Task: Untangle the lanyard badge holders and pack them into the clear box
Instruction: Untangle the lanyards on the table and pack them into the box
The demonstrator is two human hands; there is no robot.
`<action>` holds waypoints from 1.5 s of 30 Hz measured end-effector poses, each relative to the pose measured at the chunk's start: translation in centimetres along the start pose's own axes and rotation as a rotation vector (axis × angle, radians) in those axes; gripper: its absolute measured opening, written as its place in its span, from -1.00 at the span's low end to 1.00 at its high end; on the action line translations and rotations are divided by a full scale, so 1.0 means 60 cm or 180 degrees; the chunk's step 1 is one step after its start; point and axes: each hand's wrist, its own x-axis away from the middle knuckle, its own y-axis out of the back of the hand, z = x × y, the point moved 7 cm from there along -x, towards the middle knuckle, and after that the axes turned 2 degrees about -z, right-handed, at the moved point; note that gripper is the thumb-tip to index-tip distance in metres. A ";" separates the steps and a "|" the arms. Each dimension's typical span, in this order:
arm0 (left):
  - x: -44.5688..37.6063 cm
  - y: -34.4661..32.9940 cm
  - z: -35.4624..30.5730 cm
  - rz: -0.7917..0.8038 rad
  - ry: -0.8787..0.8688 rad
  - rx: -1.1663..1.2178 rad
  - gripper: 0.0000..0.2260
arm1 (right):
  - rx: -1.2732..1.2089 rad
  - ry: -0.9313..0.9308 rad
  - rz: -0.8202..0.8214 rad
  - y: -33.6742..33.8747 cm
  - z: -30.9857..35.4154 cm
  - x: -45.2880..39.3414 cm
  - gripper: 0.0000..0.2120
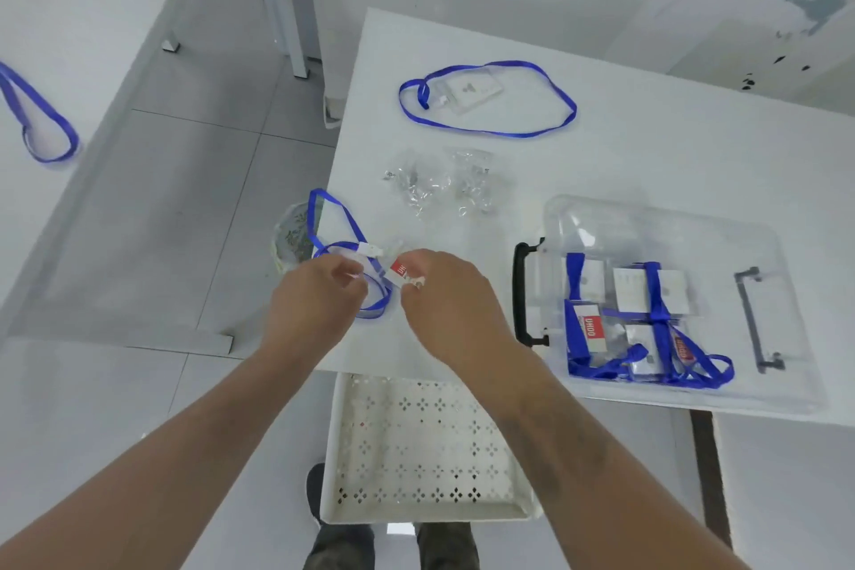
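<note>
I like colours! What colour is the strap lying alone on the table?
Blue lanyard strap; head view shows it best.

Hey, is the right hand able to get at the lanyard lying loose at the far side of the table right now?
Probably not yet: the right hand is pinching a badge holder. Otherwise the table between it and the far lanyard holds only crumpled plastic wrappers.

White table [647, 153] over grey tiled floor [185, 199], white walls.
</note>
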 end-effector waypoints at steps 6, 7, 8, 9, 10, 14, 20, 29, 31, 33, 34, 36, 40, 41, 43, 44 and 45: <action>0.004 -0.056 0.017 0.0769 0.0317 0.0104 -0.77 | 0.0731 -0.0134 0.0034 -0.072 -0.026 -0.101 -0.45; 0.004 -0.065 0.020 0.0884 0.0346 0.0213 -0.76 | 0.0813 -0.0105 -0.0019 -0.074 -0.027 -0.111 -0.42; 0.003 -0.072 0.023 0.0965 0.0374 0.0283 -0.75 | 0.0874 -0.0101 -0.0063 -0.075 -0.026 -0.119 -0.39; 0.002 -0.077 0.026 0.1013 0.0411 0.0302 -0.75 | 0.0913 -0.0116 -0.0075 -0.076 -0.025 -0.123 -0.38; 0.002 -0.081 0.029 0.1017 0.0447 0.0286 -0.76 | 0.0935 -0.0146 -0.0051 -0.076 -0.024 -0.125 -0.38; 0.007 -0.084 0.032 0.0904 0.0510 0.0262 -0.76 | 0.0533 -0.0457 0.0184 -0.075 -0.043 -0.120 -0.47; 0.025 -0.045 0.050 0.0675 0.0527 0.0345 -0.57 | -0.1056 -0.0827 0.0122 -0.054 -0.046 -0.088 -0.93; 0.083 0.021 0.069 0.0988 0.1098 0.3076 -0.90 | -0.3752 -0.1277 0.0538 -0.033 -0.012 0.046 -0.86; 0.092 0.039 0.063 0.1004 0.0993 0.3348 -0.87 | -0.4006 -0.1232 0.0594 -0.034 -0.008 0.070 -0.85; 0.097 0.060 0.058 0.0945 0.0842 0.3271 -0.88 | -0.3919 -0.1167 0.0425 -0.027 -0.012 0.091 -0.87; 0.098 0.070 0.054 0.0926 0.0769 0.3216 -0.89 | -0.3774 -0.1126 0.0235 -0.021 -0.017 0.100 -0.88; 0.102 0.092 0.046 0.0943 0.0669 0.3157 -0.87 | -0.3355 -0.0876 -0.0241 -0.004 -0.022 0.116 -0.83; 0.116 0.110 0.015 0.1253 0.0585 0.3262 -0.78 | -0.2245 0.0173 -0.0396 0.004 0.022 0.132 -0.59; 0.122 0.110 0.005 0.1340 0.0563 0.3246 -0.74 | -0.2054 0.0296 -0.0312 0.000 0.034 0.135 -0.60; 0.132 0.110 -0.017 0.1425 0.0474 0.3174 -0.72 | -0.1917 0.0397 -0.0226 0.000 0.049 0.142 -0.69; 0.135 0.110 -0.026 0.1426 0.0424 0.3136 -0.73 | -0.1908 0.0437 -0.0201 0.001 0.053 0.146 -0.76; 0.138 0.111 -0.037 0.1394 0.0353 0.3062 -0.75 | -0.1900 0.0467 -0.0157 0.003 0.057 0.153 -0.85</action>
